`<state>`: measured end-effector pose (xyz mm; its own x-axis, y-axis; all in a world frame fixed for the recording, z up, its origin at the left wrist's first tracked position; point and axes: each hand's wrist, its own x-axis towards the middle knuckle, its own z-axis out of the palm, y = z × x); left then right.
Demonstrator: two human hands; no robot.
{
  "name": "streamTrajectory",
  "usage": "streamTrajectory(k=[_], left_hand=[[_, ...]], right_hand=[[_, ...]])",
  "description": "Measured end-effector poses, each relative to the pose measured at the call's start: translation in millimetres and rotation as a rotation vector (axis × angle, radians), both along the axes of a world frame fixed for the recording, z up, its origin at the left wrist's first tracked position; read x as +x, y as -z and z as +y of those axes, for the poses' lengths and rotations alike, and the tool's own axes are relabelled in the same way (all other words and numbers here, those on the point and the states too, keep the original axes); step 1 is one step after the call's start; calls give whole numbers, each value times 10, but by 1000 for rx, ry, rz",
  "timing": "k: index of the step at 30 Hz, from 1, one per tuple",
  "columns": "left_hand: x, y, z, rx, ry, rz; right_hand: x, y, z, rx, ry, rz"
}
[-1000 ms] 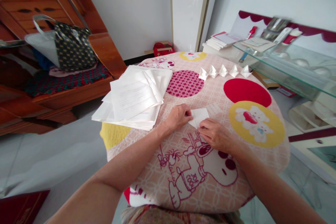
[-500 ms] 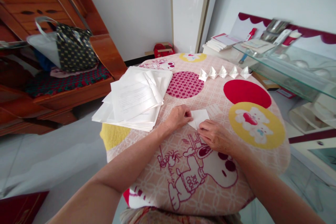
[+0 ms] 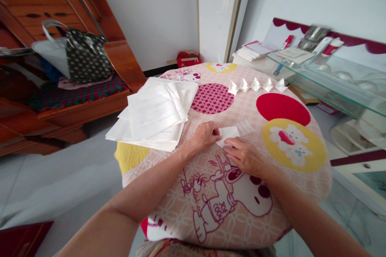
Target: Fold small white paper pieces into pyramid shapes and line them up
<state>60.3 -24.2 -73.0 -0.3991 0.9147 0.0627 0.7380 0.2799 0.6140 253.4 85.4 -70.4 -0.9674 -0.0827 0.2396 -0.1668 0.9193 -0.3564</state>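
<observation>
A small folded piece of white paper [image 3: 229, 131] lies on the patterned tablecloth in front of me. My left hand [image 3: 206, 134] pinches its left edge between thumb and curled fingers. From the near right side, my right hand [image 3: 243, 153] rests over the lower part of the paper, its fingers fairly straight and pressing down on it. The fingertips cover the paper's near corner. Farther back on the cloth stands a row of several folded paper boats [image 3: 255, 84], small and white with pointed peaks.
Left of my hands lies a messy stack of white paper sheets [image 3: 153, 116], some printed. The round table's cloth [image 3: 169, 225] bears cartoon figures. A glass shelf [image 3: 325, 80] with bowls and papers stands at right, and a wooden bench [image 3: 81, 104] with a bag [image 3: 86, 54] at left.
My right hand has slid slightly left across the paper, its fingertips covering more of the near part. My left hand keeps its pinch in almost the same place.
</observation>
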Motion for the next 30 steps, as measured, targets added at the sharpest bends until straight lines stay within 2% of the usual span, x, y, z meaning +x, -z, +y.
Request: streamTrajectory(k=[5,12,22,30], left_hand=[[4,-4,5,-16,2,20],[-9,-19,6,-7,13,11],[-51,112,-1,129,27,-22],[-96,35,-15,78,21,-51]], right_hand=[[-23,-28,-9,90,-43,31],[-54,-22,3,117,-67,29],[-82,11,26,101,-103,111],[-63,32,6,104,-63,129]])
